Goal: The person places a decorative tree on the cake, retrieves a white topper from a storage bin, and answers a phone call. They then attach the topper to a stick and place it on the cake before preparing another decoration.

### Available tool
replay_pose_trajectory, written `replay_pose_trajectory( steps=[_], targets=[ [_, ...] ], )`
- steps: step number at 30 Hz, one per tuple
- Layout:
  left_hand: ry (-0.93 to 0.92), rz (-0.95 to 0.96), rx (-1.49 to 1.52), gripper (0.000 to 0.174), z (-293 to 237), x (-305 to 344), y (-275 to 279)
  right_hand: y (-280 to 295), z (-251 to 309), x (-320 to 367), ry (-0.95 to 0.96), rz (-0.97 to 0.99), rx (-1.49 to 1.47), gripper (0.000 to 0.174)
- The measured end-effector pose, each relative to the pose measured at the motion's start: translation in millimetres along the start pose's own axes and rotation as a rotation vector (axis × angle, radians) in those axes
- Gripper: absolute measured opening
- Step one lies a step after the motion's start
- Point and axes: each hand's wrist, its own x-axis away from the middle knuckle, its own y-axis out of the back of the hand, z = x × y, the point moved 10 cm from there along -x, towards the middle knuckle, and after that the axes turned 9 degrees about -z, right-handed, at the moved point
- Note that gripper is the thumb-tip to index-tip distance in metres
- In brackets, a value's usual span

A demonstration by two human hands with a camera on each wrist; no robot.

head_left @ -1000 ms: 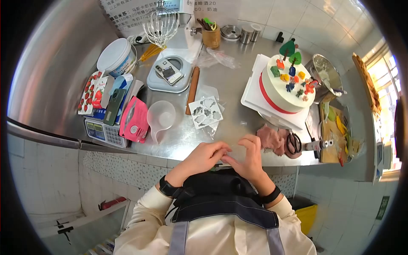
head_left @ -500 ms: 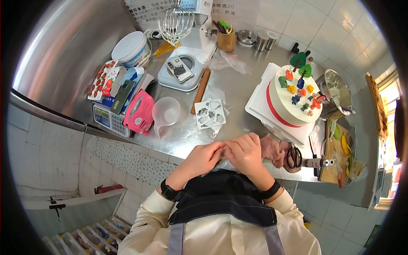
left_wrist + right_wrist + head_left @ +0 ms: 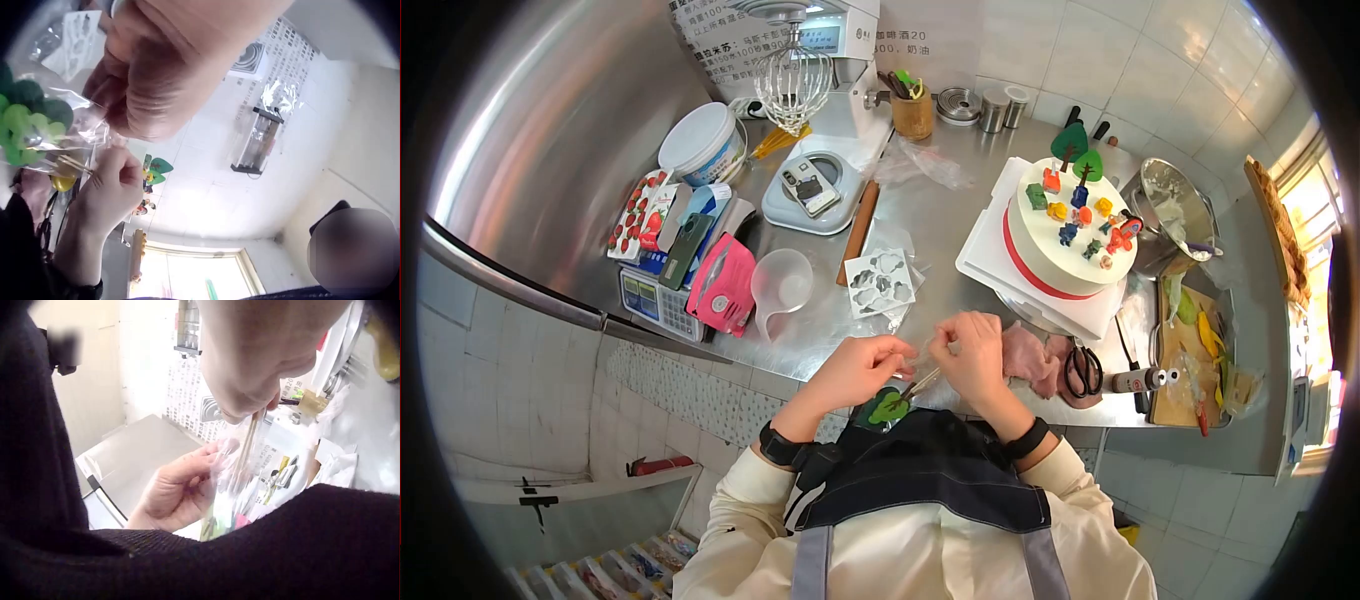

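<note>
Low in front of the apron hangs a clear plastic bag [image 3: 78,122] holding several green tree-shaped cake toppers [image 3: 890,406] on thin sticks [image 3: 248,440]. My left hand [image 3: 858,372] pinches the bag's side between thumb and fingers, as the right wrist view shows. My right hand [image 3: 972,358] has curled fingers at the stick ends, near the bag's upper end, and pinches them there. Ahead to the right stands a white cake [image 3: 1050,240] with a red ribbon, two green trees and small coloured figures on top.
Just beyond my hands lie a white silicone mould [image 3: 880,283], a rolling pin [image 3: 859,232] and a plastic measuring jug [image 3: 783,280]. Black scissors [image 3: 1084,371] rest by a pinkish cloth [image 3: 1030,358]. A pink pouch [image 3: 722,285] sits on the left, a metal bowl [image 3: 1170,215] behind the cake.
The bag of green tree toppers has come into view below my hands. My hands, close together half a second ago, have drawn slightly apart with the sticks between them.
</note>
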Motion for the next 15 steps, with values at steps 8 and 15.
replay_pose_trajectory(
  steps=[8, 15],
  targets=[
    [-0.050, 0.081, 0.336, 0.035, -13, 30, -19, 14, -5, -14, -0.168, -0.073, -0.062, 0.014],
    [0.183, 0.039, 0.192, 0.023, 27, 44, 5, 16, 22, -21, -0.129, -0.026, -0.192, 0.010]
  ],
)
